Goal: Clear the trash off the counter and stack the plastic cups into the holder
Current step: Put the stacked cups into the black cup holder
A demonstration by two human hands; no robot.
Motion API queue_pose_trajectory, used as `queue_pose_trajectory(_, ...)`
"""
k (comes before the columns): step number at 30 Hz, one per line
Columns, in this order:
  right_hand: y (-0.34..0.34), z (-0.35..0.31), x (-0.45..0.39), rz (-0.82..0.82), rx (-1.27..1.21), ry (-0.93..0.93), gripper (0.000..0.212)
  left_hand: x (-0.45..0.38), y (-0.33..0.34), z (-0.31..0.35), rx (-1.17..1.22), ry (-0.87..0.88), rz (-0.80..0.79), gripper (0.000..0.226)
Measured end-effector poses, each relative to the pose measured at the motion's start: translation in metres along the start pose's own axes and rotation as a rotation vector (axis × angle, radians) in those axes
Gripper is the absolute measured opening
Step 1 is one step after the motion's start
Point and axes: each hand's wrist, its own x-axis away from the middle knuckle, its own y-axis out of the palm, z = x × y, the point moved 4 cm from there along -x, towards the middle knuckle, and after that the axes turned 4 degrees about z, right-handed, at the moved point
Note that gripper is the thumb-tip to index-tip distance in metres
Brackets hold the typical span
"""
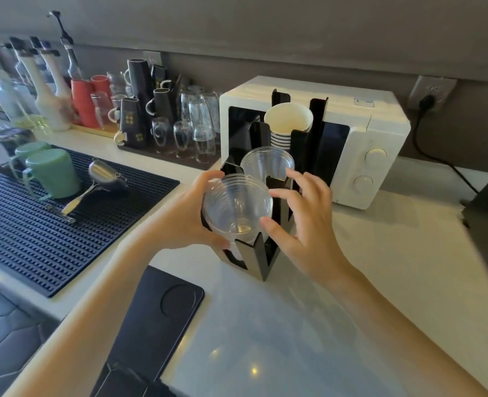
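A black cup holder (261, 259) with upright slots stands on the white counter in front of the microwave. A stack of clear plastic cups (237, 207) sits in its nearest slot. My left hand (191, 216) wraps the stack's left side. My right hand (302, 213) is spread, its fingertips touching the stack's right rim. A second stack of clear cups (267, 163) fills the middle slot. White paper cups (288, 121) with a striped stack beneath fill the rear slot.
A white microwave (365, 133) stands right behind the holder. To the left lie a black ridged mat (36, 230) with green mugs (52, 171) and a metal strainer (105, 176), and a tray of glasses and dark mugs (165, 121). A black pad (156, 319) lies near me.
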Motion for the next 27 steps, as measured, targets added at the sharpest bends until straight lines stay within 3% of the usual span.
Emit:
queue_pose_trajectory(5,0.006,0.006,0.006,-0.033,0.336,-0.098,0.046,-0.003,0.008,-0.005,-0.017,-0.03,-0.083,0.098)
queue_pose_trajectory(8,0.005,0.007,0.007,-0.02,0.364,-0.111,0.046,-0.004,0.006,-0.008,0.073,-0.072,-0.147,0.095)
queue_pose_trajectory(11,-0.004,0.008,0.015,0.077,0.164,-0.043,0.038,-0.002,0.003,-0.013,0.273,-0.145,-0.187,0.084)
queue_pose_trajectory(15,-0.005,0.018,0.037,0.223,-0.216,0.198,0.028,-0.003,0.009,-0.034,0.581,-0.347,-0.085,0.056)
queue_pose_trajectory(19,0.02,0.029,0.051,0.077,-0.526,0.547,0.019,-0.004,0.025,-0.053,0.707,-0.512,-0.059,0.036)
queue_pose_trajectory(22,0.034,0.033,0.05,-0.038,-0.63,0.745,0.026,-0.007,0.031,-0.059,0.785,-0.542,-0.064,0.037)
queue_pose_trajectory(25,0.043,0.025,0.046,-0.196,-0.695,0.79,0.036,-0.011,0.035,-0.057,0.813,-0.499,-0.079,0.041)
queue_pose_trajectory(27,0.044,0.019,0.045,-0.211,-0.716,0.777,0.034,-0.012,0.037,-0.056,0.831,-0.492,-0.058,0.042)
